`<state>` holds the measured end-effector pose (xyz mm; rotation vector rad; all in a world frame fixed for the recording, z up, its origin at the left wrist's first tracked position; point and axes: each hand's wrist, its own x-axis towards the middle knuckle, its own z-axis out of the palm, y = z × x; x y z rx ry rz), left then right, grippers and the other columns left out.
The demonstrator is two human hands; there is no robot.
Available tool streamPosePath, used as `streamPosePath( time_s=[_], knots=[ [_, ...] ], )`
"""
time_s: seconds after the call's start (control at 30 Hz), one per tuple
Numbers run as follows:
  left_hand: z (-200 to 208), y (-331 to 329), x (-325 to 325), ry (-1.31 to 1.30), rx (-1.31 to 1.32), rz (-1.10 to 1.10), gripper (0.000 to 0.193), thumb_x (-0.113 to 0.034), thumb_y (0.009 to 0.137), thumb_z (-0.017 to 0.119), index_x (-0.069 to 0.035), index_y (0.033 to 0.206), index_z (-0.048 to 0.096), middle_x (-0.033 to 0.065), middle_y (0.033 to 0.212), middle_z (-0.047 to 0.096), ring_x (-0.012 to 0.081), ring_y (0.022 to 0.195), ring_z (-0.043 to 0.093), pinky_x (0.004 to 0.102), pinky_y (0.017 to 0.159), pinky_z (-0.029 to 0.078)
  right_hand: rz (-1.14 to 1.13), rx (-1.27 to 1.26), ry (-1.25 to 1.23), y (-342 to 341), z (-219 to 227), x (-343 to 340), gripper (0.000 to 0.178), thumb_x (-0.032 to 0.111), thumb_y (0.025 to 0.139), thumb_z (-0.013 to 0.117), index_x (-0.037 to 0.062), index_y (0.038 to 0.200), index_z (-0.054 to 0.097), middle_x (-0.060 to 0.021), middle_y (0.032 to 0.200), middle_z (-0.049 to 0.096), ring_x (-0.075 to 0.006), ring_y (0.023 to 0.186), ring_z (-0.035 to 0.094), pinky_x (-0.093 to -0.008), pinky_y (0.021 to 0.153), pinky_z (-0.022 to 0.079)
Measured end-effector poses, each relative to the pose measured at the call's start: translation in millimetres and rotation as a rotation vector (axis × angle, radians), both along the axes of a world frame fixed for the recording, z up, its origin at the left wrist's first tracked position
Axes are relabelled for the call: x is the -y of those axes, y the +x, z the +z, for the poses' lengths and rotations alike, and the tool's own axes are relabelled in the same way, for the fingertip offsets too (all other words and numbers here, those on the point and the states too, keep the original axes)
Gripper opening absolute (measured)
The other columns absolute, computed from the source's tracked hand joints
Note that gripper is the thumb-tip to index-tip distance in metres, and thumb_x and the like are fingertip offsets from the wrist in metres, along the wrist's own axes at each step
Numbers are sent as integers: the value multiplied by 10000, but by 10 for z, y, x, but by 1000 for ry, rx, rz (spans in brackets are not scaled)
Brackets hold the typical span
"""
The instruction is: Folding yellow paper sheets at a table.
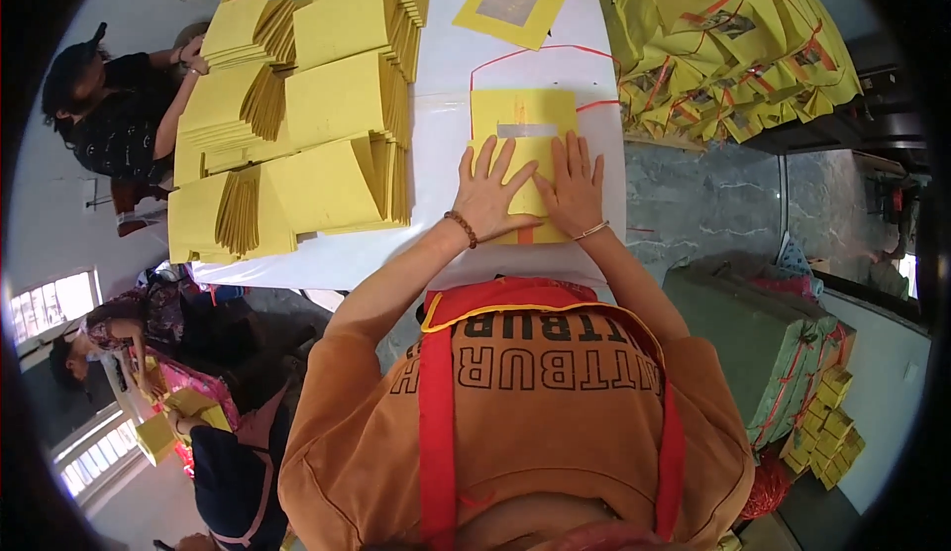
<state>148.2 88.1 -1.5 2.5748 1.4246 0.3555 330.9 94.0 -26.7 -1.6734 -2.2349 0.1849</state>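
A stack or folded packet of yellow paper (540, 107) lies on the white-covered table (446, 76) in front of me, with a silvery band across its upper part. My left hand (487, 195) rests flat on its left side, fingers spread and pointing away from me. On the right side, my right hand (573, 190) lies flat too, its fingers slightly apart. The two thumbs come close together near the middle. A red string (543, 47) loops around the far side of the packet and trails to the table's right edge. Neither hand grips anything.
Piles of folded yellow paper (322, 183) cover the table's left side. A yellow sheet with a silvery square (510, 1) lies farther off. Tied yellow bundles (733, 46) are heaped at the right. A green wrapped bale (753, 348) stands near my right. Several people work at the left.
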Motion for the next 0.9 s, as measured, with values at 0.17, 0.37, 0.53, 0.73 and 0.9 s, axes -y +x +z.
streamPosePath(
  time_s=[0.17,0.37,0.53,0.73,0.9],
  knots=[
    [16,17,4,132,-52,-72,815,-625,700,576,-128,1324,407,202,1416,268,382,1273,273,568,991,209,-17,49,-6,-54,-64,-19,653,443,890,432,59,1392,273,-172,1464,190,-354,1357,148,-591,1046,85],
    [48,232,52,179,-118,-177,618,-382,742,601,-16,1220,464,175,1047,530,293,924,506,384,760,417,118,-189,-94,327,-307,-221,647,370,876,496,45,1391,277,-173,1456,224,-385,1357,122,-528,1076,92],
    [-140,361,3,402,-141,-38,458,-248,734,573,-11,1125,539,111,792,580,240,751,553,348,608,446,133,-656,-203,304,-64,-183,605,269,881,529,26,1382,294,-175,1426,294,-359,1355,155,-403,1097,125],
    [826,-161,224,192,455,50,381,-132,761,575,-12,1123,566,125,944,633,270,818,607,386,703,486,-99,-1208,-114,121,507,-111,482,234,952,365,-42,1344,325,-138,1402,339,-219,1299,301,-325,1072,206],
    [1339,-1314,692,784,337,231,405,-40,740,553,-65,1144,581,137,1076,616,315,984,578,406,822,459,63,-1162,-279,-187,558,64,408,194,928,443,-4,1285,435,-117,1298,463,-221,1221,412,-321,1015,305]
  ],
)
